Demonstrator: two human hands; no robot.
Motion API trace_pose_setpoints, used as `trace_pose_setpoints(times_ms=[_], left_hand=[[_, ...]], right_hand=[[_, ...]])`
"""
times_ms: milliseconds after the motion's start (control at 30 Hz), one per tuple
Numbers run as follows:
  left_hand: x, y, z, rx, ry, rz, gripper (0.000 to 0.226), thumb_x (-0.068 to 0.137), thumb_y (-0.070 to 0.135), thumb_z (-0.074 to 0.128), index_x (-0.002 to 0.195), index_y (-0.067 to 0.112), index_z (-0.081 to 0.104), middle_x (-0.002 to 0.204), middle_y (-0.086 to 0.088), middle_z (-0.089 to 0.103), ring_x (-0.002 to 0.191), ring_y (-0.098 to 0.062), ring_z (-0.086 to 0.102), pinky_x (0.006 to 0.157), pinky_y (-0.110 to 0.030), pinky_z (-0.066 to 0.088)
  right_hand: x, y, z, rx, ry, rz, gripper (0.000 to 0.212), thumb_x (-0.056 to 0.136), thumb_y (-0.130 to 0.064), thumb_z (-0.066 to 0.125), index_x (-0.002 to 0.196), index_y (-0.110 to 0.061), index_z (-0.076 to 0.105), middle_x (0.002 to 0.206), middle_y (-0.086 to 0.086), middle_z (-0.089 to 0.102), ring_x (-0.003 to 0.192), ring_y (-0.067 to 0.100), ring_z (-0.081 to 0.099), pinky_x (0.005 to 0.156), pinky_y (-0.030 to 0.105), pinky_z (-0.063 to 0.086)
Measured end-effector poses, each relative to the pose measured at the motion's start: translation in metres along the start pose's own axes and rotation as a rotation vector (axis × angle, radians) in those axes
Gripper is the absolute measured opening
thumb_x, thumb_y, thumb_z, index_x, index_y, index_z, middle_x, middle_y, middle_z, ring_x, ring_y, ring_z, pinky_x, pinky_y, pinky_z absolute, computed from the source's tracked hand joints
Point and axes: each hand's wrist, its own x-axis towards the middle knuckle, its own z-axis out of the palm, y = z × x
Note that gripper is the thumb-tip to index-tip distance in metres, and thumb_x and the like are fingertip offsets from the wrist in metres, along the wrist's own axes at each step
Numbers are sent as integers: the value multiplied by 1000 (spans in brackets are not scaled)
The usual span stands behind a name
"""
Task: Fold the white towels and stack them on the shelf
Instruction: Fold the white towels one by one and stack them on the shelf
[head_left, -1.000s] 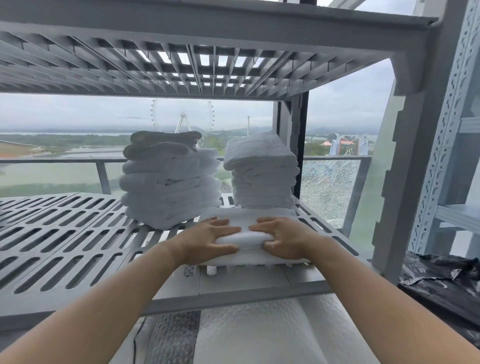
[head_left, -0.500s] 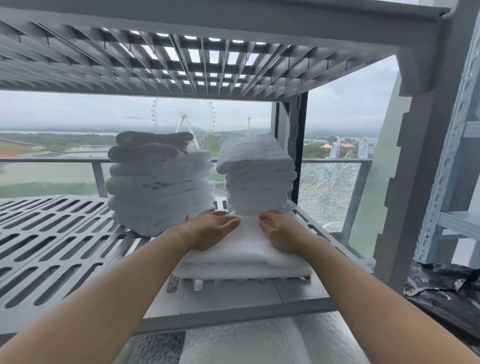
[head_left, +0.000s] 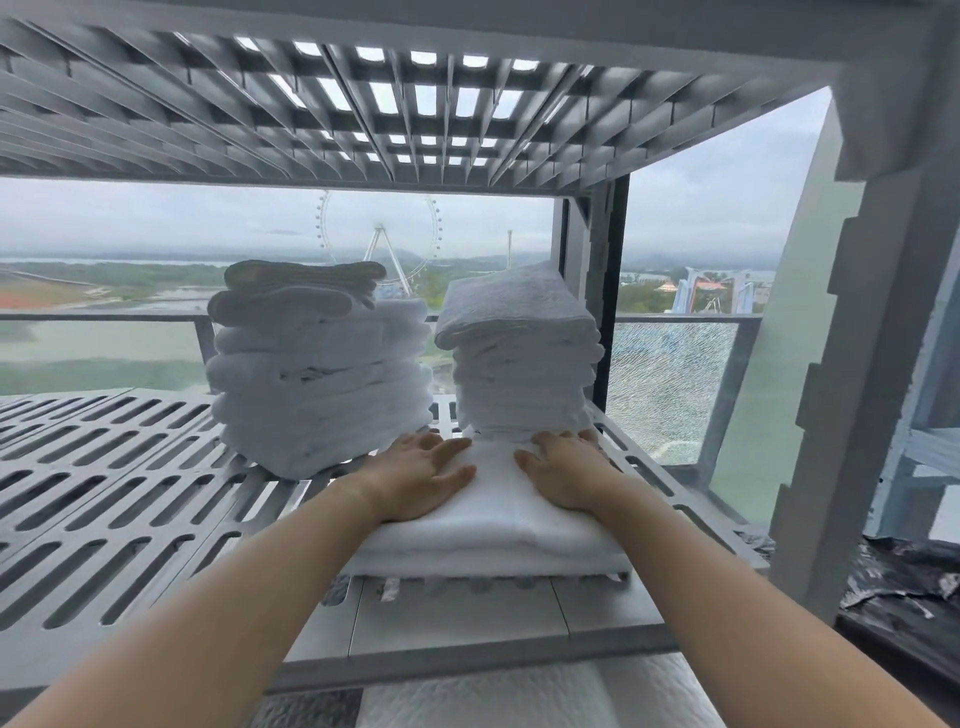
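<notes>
Grey slatted shelving fills the view, with a wide window behind it showing an overcast sky, water and a Ferris wheel (head_left: 379, 234). On the left, the slotted shelf (head_left: 104, 493) lies bare from its far left edge to the first pile, leaving open room there. Next comes the left stack of folded towels (head_left: 317, 374), tall and a little bulging, its top two pieces darker in the shade. A narrow gap separates it from the right stack of folded towels (head_left: 524, 358), which is narrower and stands close to the dark rear post. Overhead, the upper shelf (head_left: 395, 104) leaves clear height above both piles.

In front of the right stack, near the shelf's front edge, lies the folded white towel (head_left: 493, 530), a low pile of a few layers whose far end touches the base of the right stack. The left hand (head_left: 421, 480) rests palm down on the towel's left part, fingers (head_left: 452, 451) stretched flat and forward, gripping nothing. The right hand (head_left: 563, 475) lies likewise on the right part, fingers spread loosely and flat, their tips reaching the foot of the right stack. A strip of towel shows between the two hands.

Further right, the shelf's edge ends at a pale upright post (head_left: 852, 364), with cracked glass (head_left: 665, 395) behind and crumpled black plastic (head_left: 904, 587) below.
</notes>
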Motion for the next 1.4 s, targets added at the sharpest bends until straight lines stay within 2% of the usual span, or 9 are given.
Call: trace_pose_setpoints(times_ms=[300, 467, 600, 700, 867, 1100, 1167, 1267, 1400], left_hand=[[-4, 2, -6, -92, 58, -43, 57, 91, 60, 30, 144, 42, 19, 154, 4, 20, 142, -17, 11, 114, -37, 16], [-3, 0, -1, -35, 66, -45, 57, 93, 57, 30, 145, 34, 25, 156, 4, 20, 143, -17, 10, 117, -34, 12], [-6, 1, -4, -83, 139, -46, 50, 90, 54, 42, 136, 36, 41, 150, 4, 31, 140, -17, 23, 114, -42, 24], [-14, 3, -11, -226, 376, 103, 22, 85, 34, 62, 106, 28, 68, 128, 3, 55, 118, -13, 51, 102, -26, 37], [-38, -1, -19, -231, 215, 334, 16, 88, 27, 60, 96, 24, 73, 107, 12, 67, 98, -2, 58, 94, -23, 42], [-62, -6, -13, -115, 47, 303, 48, 90, 55, 44, 134, 35, 48, 146, 11, 39, 132, -4, 37, 110, -21, 26], [-69, -8, -11, -73, 97, 323, 56, 83, 58, 54, 135, 38, 45, 146, 11, 38, 131, -4, 37, 106, -13, 23], [-75, -10, -8, -47, 180, 362, 53, 86, 49, 57, 136, 36, 44, 143, 7, 43, 126, -8, 43, 92, -2, 21], [-76, -10, -6, -39, 196, 366, 50, 93, 45, 46, 141, 36, 34, 145, 8, 40, 131, -10, 38, 100, -12, 24]], right_hand=[[3, -19, -23, -89, 305, -108, 27, 93, -30, 42, 116, -17, 50, 123, 11, 44, 118, 29, 27, 98, 41, 24], [-3, -6, -8, 19, 148, -4, 26, 93, -21, 40, 112, -27, 57, 125, 4, 49, 123, 30, 36, 99, 44, 32], [-7, -6, -8, 93, 216, -37, 22, 92, -22, 46, 105, -31, 62, 121, -3, 55, 116, 27, 47, 97, 43, 39], [-14, -7, -12, 136, 281, -141, 17, 90, -19, 54, 100, -26, 66, 117, -2, 59, 111, 25, 52, 96, 39, 41], [-41, -10, -19, 257, 279, -432, 8, 84, -27, 65, 91, -26, 70, 104, -8, 67, 98, 12, 61, 88, 28, 45], [-77, -7, -14, 81, -14, -543, 69, 68, -77, 52, 123, -37, 54, 133, -20, 50, 119, -1, 46, 101, 22, 34], [-80, -6, -17, 96, -21, -527, 56, 77, -56, 64, 127, -33, 55, 138, -13, 49, 124, 3, 46, 105, 21, 32], [-81, -9, -27, 51, 91, -571, 39, 90, -16, 53, 127, -26, 56, 133, -7, 55, 122, 11, 51, 103, 21, 36], [-79, -14, -33, -37, 183, -593, 45, 91, -7, 46, 128, -32, 55, 139, -10, 50, 129, 13, 44, 104, 35, 39]])
